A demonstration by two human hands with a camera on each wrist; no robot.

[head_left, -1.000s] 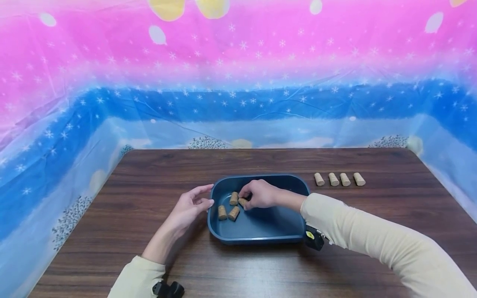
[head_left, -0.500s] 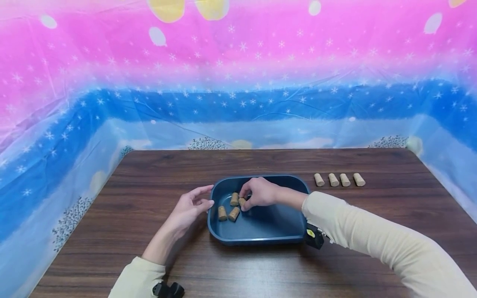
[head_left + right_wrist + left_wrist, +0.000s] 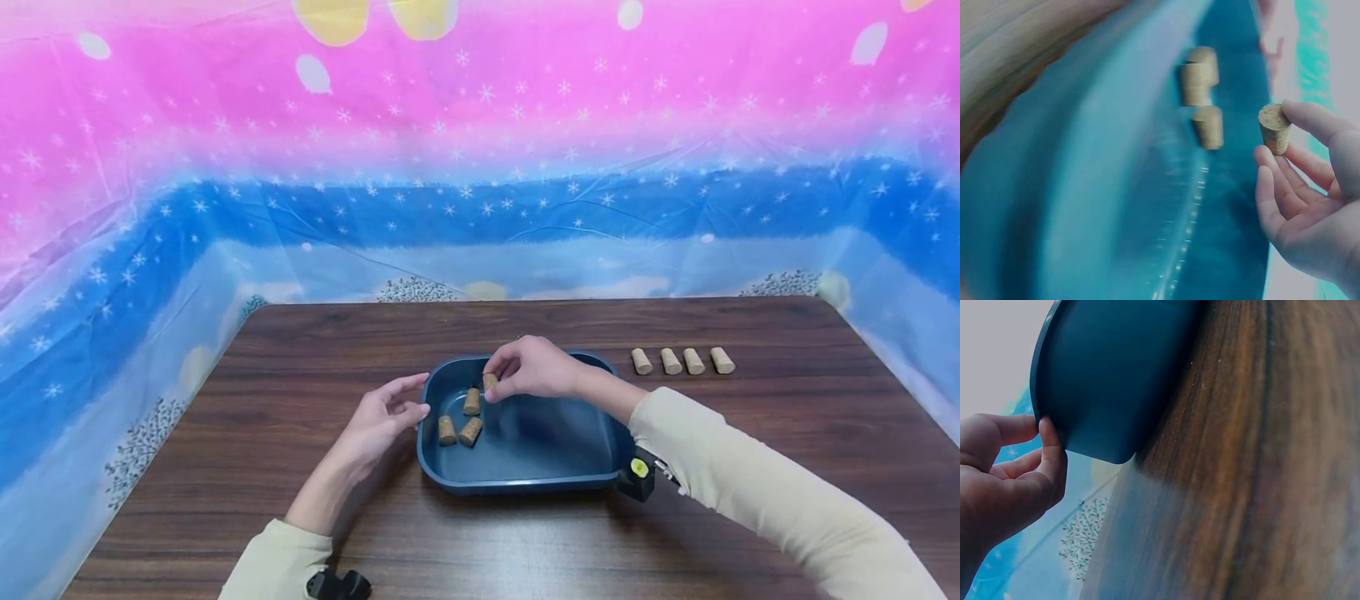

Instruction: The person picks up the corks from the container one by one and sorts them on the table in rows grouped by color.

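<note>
Over the left half of a dark blue rectangular tub [image 3: 525, 482], my right hand [image 3: 542, 368] pinches a tapered cork stopper [image 3: 1274, 130] between thumb and fingertips. The right wrist view shows the cork upright, its wide end up. Below it, on the tub's floor, lie three more stoppers: one cork [image 3: 471, 402] near the hand, another cork [image 3: 447, 430] by the left wall and a tilted cork [image 3: 470, 432] beside that. My left hand [image 3: 382, 421] holds the tub's left rim, with thumb and fingertip meeting at the edge in the left wrist view.
Several paler corks [image 3: 671, 361] stand in a row on the dark wooden table [image 3: 360, 333], beyond the tub's back right corner. A patterned pink and blue cloth [image 3: 480, 200] hangs around the table's back and sides. Both wrists wear small black cameras.
My right hand has lifted the cork from the tub's floor, rising toward the back rim. The left hand stays at the left rim, and the three other corks lie nearly as before.
</note>
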